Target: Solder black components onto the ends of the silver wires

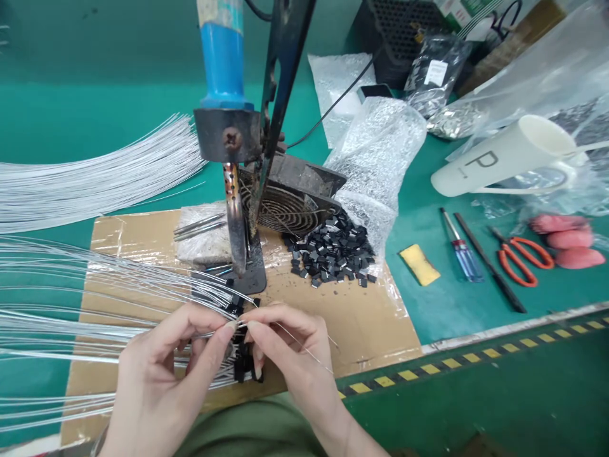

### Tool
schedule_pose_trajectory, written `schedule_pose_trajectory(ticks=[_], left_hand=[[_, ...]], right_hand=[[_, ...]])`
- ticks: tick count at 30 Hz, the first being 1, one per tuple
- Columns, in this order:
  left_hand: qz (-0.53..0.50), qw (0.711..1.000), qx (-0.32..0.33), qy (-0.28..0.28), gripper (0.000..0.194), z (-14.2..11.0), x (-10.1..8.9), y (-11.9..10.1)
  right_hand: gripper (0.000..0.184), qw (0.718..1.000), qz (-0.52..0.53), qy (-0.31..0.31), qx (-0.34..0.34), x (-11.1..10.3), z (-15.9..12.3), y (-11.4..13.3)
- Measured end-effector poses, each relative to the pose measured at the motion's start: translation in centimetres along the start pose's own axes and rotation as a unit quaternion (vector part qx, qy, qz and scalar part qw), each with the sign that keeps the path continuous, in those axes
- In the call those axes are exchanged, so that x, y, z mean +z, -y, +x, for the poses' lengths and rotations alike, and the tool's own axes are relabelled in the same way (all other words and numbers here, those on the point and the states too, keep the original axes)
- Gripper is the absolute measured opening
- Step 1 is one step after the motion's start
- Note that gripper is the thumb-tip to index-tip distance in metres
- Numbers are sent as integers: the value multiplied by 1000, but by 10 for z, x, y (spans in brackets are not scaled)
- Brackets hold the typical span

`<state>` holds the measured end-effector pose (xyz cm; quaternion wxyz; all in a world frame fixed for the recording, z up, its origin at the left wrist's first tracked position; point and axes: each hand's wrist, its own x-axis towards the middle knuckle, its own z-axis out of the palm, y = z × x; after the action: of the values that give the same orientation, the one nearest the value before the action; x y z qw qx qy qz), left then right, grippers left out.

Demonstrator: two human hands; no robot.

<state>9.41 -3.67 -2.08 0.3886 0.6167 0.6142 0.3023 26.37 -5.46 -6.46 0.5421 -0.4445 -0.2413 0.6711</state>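
My left hand (164, 368) is closed, its thumb and forefinger pinched on a bundle of thin white wires (71, 311) that fan out to the left. Small black parts (243, 365) hang on the wire ends just under my fingers. My right hand (290, 346) is closed too, pinching one thin wire (304, 349) right where my left fingertips meet it, above a cardboard sheet (361, 330). A loose pile of the same black parts (333, 251) lies behind my hands.
A blue-handled soldering iron (223, 57) is clamped upright in a stand above a small fan (285, 203). More white wires (85, 174) lie at the left. To the right lie bubble-wrap bags (380, 152), a yellow sponge (419, 264), a screwdriver (460, 247), orange scissors (521, 257), and a white cup (504, 155).
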Motion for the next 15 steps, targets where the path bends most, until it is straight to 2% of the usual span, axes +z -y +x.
schedule_pose_trajectory(ticks=[9,15], left_hand=[[-7,1000,13,-10,10,2,1,-1],[-2,999,-41,-4,20,-2,2,1]], right_hand=[[6,997,-48,-6,-55,2,-1,3],[9,998,-50,-2,-47,3,-1,7]])
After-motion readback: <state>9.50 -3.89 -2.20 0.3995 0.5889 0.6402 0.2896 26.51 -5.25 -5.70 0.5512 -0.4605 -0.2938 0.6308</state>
